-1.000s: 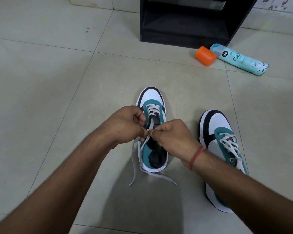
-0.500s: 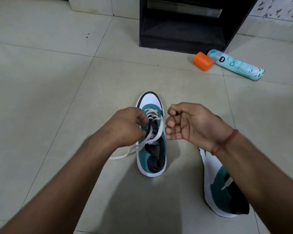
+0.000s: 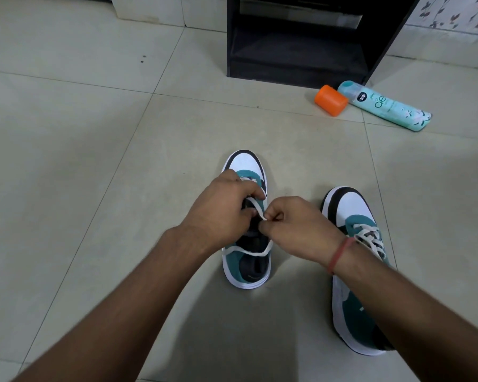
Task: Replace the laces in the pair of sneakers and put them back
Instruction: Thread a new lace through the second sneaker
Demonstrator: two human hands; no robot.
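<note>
Sneakers (image 3: 246, 260), orange cap (image 3: 331, 100), spray can (image 3: 384, 105)

The light blue spray can (image 3: 385, 106) lying on the floor has big white letters "ae" on its side. A small dark round sticker near its top is too tiny to read.

Both forearms are bare, with no sleeves in view. The right wrist wears a thin red thread band (image 3: 338, 255), wound once around it. The left hand (image 3: 221, 208) and right hand (image 3: 295, 230) carry no rings, and the left wrist is bare
</note>
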